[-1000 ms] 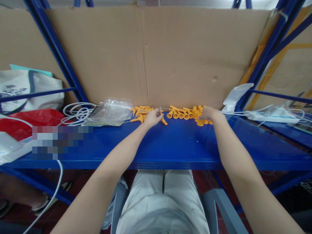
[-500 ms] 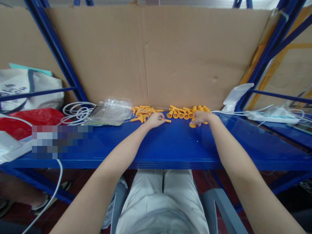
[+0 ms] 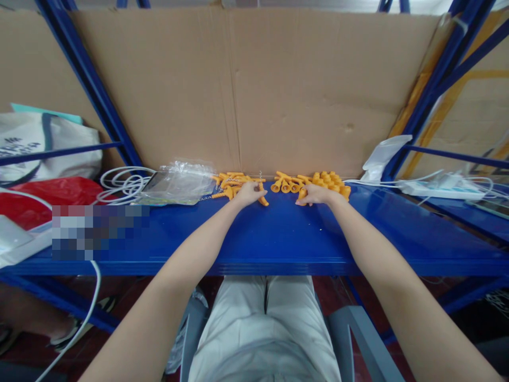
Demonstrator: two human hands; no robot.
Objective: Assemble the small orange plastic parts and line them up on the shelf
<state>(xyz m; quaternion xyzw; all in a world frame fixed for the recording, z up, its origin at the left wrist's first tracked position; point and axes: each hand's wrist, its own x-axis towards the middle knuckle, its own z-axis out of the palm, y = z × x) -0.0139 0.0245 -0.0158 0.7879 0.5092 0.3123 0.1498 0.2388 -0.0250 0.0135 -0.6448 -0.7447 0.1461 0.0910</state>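
Right hand (image 3: 316, 194) slid left, palm down, fingers pinching an orange plug (image 3: 301, 194). Left hand (image 3: 247, 192) curls around a second plug (image 3: 263, 201). Arms outstretched, hands apart, low on the blue shelf (image 3: 278, 233).

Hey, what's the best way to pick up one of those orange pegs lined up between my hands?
Probably pinch the flared head of an orange peg, coming down from above on the near side. The heads face you across the shelf, while the thin stems point back toward the cardboard and lie packed side by side.
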